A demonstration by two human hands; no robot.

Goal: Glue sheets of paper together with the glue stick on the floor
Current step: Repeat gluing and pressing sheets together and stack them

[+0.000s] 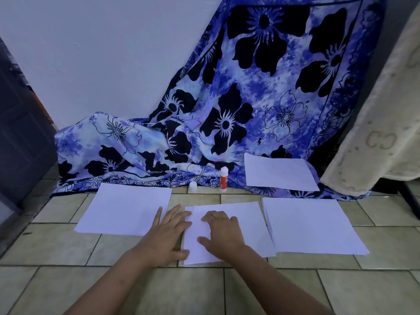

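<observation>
Beige tiled floor (pixel 68 246) under a white wall (pixel 91 53). Against the wall, one blue flowered cloth (pixel 261 98), spilling onto the tiles. To the right, one cream blanket (pixel 386 133) hanging down; to the left, one dark door (pixel 20 133).

Four lots of white paper in all. Left sheet (pixel 123 209) flat on the tiles, just beside the left hand. Middle sheet (pixel 250 223) flat on the tiles, under both hands. Right stack (pixel 313 226), several sheets deep by its stepped edges, meeting the middle sheet's right side; touching or overlapping, cannot tell which. Far sheet (pixel 280 171) lying on the cloth, well apart from the hands; one sheet or more, cannot tell.

One glue stick (pixel 223 179), white and red, standing upright at the cloth's hem, beyond the middle sheet. One small white cap (pixel 193 187) upright on the tiles just left of it, not touching it.

Two hands, both bare, neither grasping anything. Left hand (pixel 169 233) spread flat, fingers straight, palm on the tiles, fingertips and thumb across the middle sheet's left edge, little finger at the left sheet's right edge. Right hand (pixel 223 230) released too, palm down, pressing on the middle sheet, fingers slightly bent, thumb stretched to the left.
</observation>
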